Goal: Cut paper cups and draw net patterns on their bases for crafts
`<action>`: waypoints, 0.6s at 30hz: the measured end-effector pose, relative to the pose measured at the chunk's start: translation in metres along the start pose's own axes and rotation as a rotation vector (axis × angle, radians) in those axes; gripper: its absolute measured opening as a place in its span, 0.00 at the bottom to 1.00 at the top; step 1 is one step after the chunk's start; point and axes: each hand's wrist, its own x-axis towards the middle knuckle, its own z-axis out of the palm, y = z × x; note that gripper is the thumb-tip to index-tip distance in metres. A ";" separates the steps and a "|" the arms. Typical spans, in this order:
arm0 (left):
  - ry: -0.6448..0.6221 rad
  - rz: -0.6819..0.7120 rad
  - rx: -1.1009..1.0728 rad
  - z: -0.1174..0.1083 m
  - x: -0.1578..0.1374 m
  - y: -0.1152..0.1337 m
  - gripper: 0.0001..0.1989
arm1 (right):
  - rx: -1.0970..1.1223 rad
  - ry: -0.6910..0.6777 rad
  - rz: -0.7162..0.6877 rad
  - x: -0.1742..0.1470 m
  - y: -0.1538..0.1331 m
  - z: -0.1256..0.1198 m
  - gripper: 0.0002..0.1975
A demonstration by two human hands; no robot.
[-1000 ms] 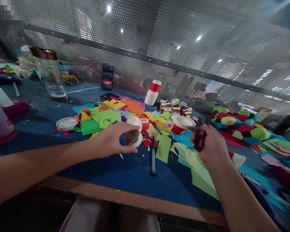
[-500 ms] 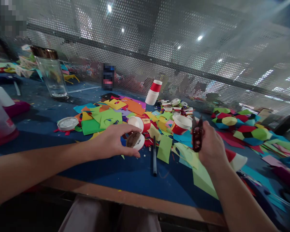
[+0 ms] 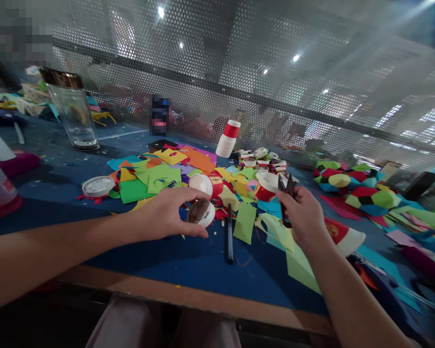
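Note:
My left hand (image 3: 166,212) curls thumb and index finger around a short, round paper-cup bottom (image 3: 201,213), white-rimmed with a brownish face tilted toward me. Dark thread snips (image 3: 287,200) are gripped in my right hand (image 3: 306,215), their blades apart and pointing up. Just behind the blades stands a red-and-white paper cup (image 3: 266,187). Another red-and-white cup (image 3: 206,184) lies on its side beyond my left fingers. Between my hands a dark pen (image 3: 230,237) rests beside a pale green paper piece (image 3: 245,223).
Coloured paper scraps (image 3: 166,176) cover the blue table (image 3: 188,270). A cup stack (image 3: 228,139) stands behind, near cut cup rings (image 3: 264,157). On the left are a glass bottle (image 3: 68,111) and a flat cup bottom (image 3: 98,186); coloured paper balls (image 3: 371,198) sit right.
My right hand has turned and drawn the snips slightly leftward, in front of the standing cup. My left hand keeps its place around the cup bottom. The view has shifted a little.

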 end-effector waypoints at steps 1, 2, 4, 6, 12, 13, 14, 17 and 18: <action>-0.002 -0.001 0.001 0.000 0.000 0.000 0.35 | -0.004 -0.009 0.033 0.000 0.000 0.000 0.12; -0.004 -0.002 0.001 0.000 -0.001 0.000 0.35 | -0.004 -0.016 0.065 -0.001 -0.001 -0.001 0.10; -0.006 -0.001 -0.001 0.000 -0.002 -0.001 0.35 | -0.003 -0.029 0.099 -0.002 -0.003 -0.001 0.09; -0.008 0.002 -0.004 0.000 -0.002 -0.001 0.35 | 0.008 -0.033 0.108 -0.003 -0.005 -0.001 0.08; -0.017 0.024 -0.017 0.003 -0.001 -0.004 0.36 | 0.077 -0.045 0.126 -0.005 -0.010 0.002 0.08; -0.017 0.026 -0.018 0.003 -0.001 -0.004 0.36 | 0.088 -0.045 0.128 -0.005 -0.010 0.002 0.08; -0.018 0.028 -0.018 0.003 -0.001 -0.004 0.36 | 0.098 -0.045 0.131 -0.005 -0.011 0.002 0.09; -0.021 0.026 -0.017 0.003 -0.001 -0.004 0.36 | 0.139 -0.042 0.140 -0.005 -0.012 0.003 0.08; -0.022 0.024 -0.017 0.003 -0.001 -0.004 0.36 | 0.156 -0.040 0.144 -0.004 -0.012 0.003 0.07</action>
